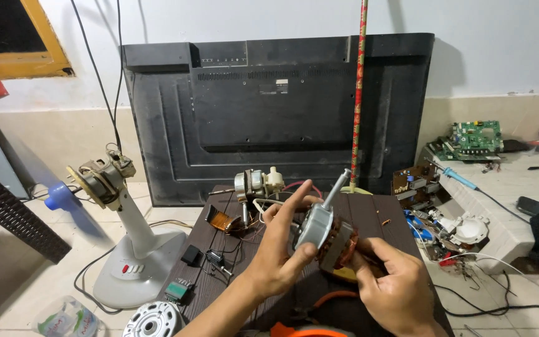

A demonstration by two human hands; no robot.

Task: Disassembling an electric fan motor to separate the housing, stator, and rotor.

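Observation:
Both hands hold a fan motor (327,234) above a small dark slatted table (216,246). The motor has a silver metal housing, a steel shaft pointing up and to the right, and copper windings on its laminated core. My left hand (282,249) grips the silver housing from the left, thumb on its face and fingers raised behind it. My right hand (391,284) grips the winding side from below and the right. A second motor (252,184) with a white gear part lies at the table's far end.
A white fan stand (133,249) with a bare motor on top stands at left. A black television back panel (276,112) leans on the wall. Circuit boards (472,138), a blue soldering iron (460,178) and white parts lie at right. Small parts and wires litter the table.

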